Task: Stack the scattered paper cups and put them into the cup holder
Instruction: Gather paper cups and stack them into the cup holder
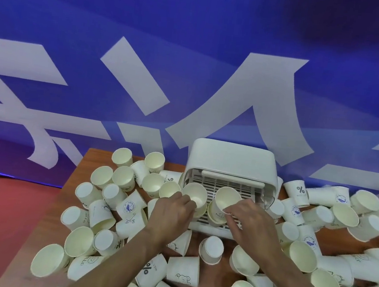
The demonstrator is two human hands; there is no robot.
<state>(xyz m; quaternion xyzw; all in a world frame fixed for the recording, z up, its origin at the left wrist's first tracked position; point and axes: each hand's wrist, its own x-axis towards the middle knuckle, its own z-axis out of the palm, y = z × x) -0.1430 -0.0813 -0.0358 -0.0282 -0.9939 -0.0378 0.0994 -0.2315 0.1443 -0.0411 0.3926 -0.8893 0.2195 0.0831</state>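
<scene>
A white box-shaped cup holder stands at the back of the wooden table, its slatted tray pulled out toward me. On that tray, my left hand grips a short stack of paper cups lying with the mouth facing me. My right hand holds a second stack of cups beside it by the rim. Several loose white paper cups lie scattered over the table on both sides of my arms, some upright, some on their sides.
A blue banner with large white lettering hangs right behind the table. Red floor shows to the left of the table's edge. Cups crowd the table up to the holder and around my forearms.
</scene>
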